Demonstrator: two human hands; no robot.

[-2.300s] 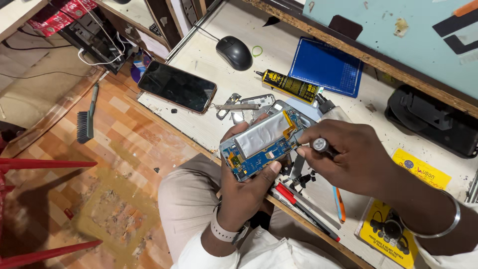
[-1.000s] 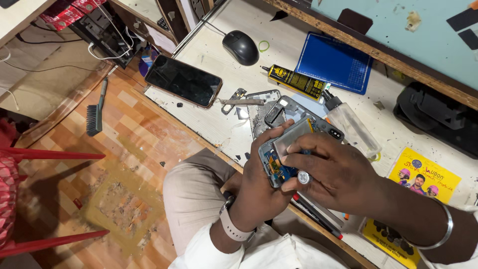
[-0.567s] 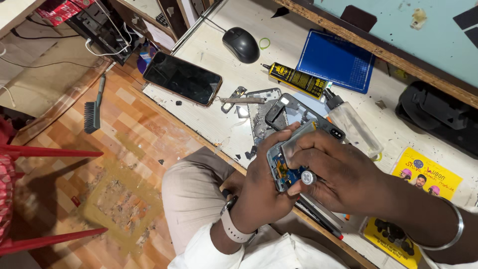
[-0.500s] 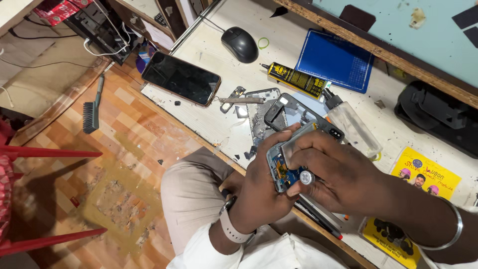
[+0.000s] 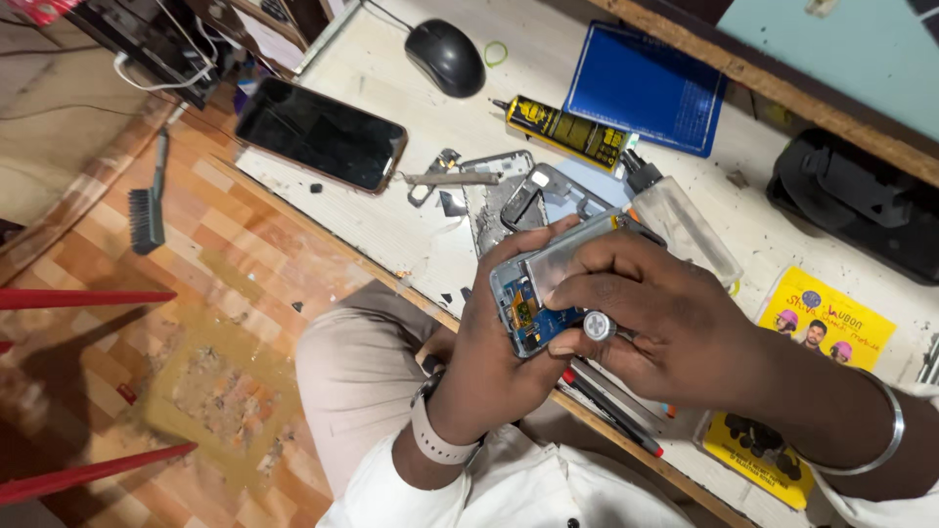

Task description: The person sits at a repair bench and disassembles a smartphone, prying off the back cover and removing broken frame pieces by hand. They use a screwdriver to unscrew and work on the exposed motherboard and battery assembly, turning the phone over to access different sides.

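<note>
My left hand (image 5: 509,342) grips an opened phone (image 5: 541,293) from below, its silver battery and blue circuit board facing up. My right hand (image 5: 655,313) lies over the phone's right side and holds a small screwdriver with a round silver cap (image 5: 599,326), the tip hidden under my fingers against the board. Both hands hover over the near edge of the white worktable (image 5: 391,225), above my lap.
On the table lie a dark smartphone (image 5: 321,134), a black mouse (image 5: 446,56), a yellow-black glue tube (image 5: 567,130), a blue case (image 5: 646,86), metal tweezers (image 5: 455,179), loose phone parts (image 5: 528,196) and yellow cards (image 5: 831,328). A brush (image 5: 147,205) lies on the tiled floor.
The phone has turned from lying flat to more upright in my left hand, and my right hand has come over it with the screwdriver. Since half a second ago, almost nothing moved.
</note>
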